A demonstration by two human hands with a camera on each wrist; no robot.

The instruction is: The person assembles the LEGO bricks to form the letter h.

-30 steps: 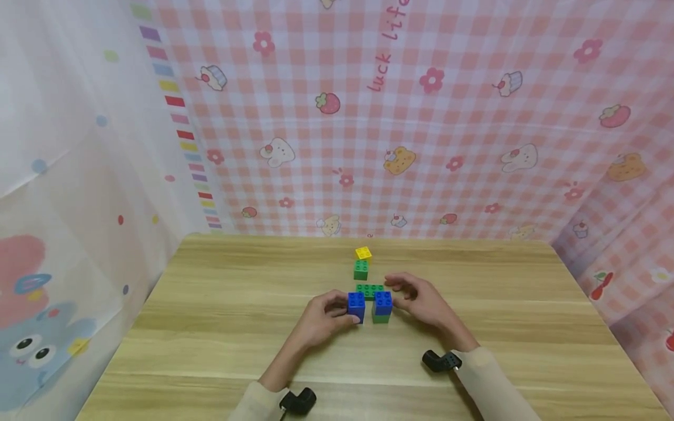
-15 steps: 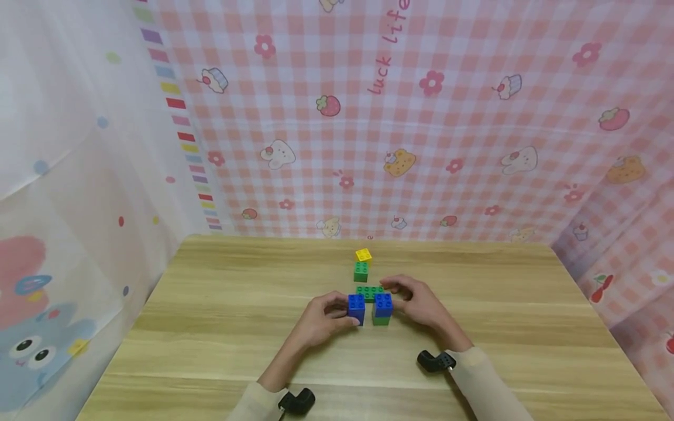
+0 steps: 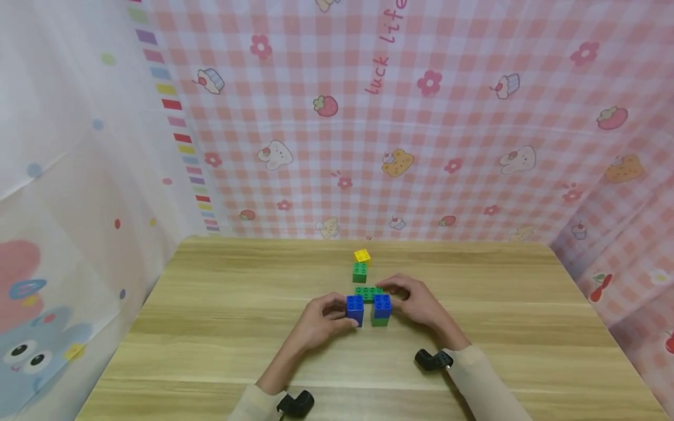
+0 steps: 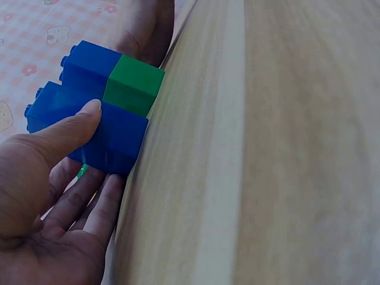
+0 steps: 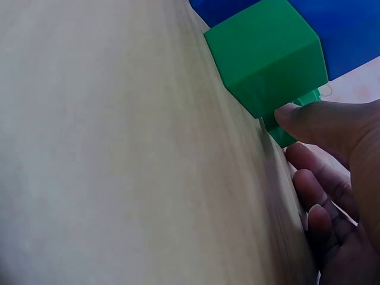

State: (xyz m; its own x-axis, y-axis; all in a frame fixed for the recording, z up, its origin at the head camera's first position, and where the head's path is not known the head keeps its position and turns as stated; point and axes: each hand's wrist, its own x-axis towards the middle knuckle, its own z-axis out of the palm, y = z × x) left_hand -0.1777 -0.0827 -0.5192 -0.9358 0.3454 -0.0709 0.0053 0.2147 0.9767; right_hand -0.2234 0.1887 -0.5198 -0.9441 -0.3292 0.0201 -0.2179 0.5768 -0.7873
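In the head view my left hand [image 3: 322, 320] holds a tall blue toy block [image 3: 355, 311], its thumb across the near face and its fingers round the far side. Just right of it stands a blue block [image 3: 381, 305] stacked on a green block [image 3: 380, 321]. Behind this pair lies a longer green brick [image 3: 368, 293] with studs on top. My right hand [image 3: 421, 302] pinches that brick's right end, index fingertip at its far corner. In the right wrist view the thumb [image 5: 320, 122] overlaps the brick's near side, and the other fingers curl loosely beside the table.
Farther back on the wooden table [image 3: 237, 304] stand a small green block [image 3: 360, 273] and a yellow block [image 3: 362, 256], one behind the other. A pink checked cloth [image 3: 337, 134] hangs behind the table's far edge, and a white cloth [image 3: 95, 193] hangs at the left.
My right hand has shifted slightly left, bringing its index fingertip to the long green brick's right end. The left hand and the blocks have kept their places.
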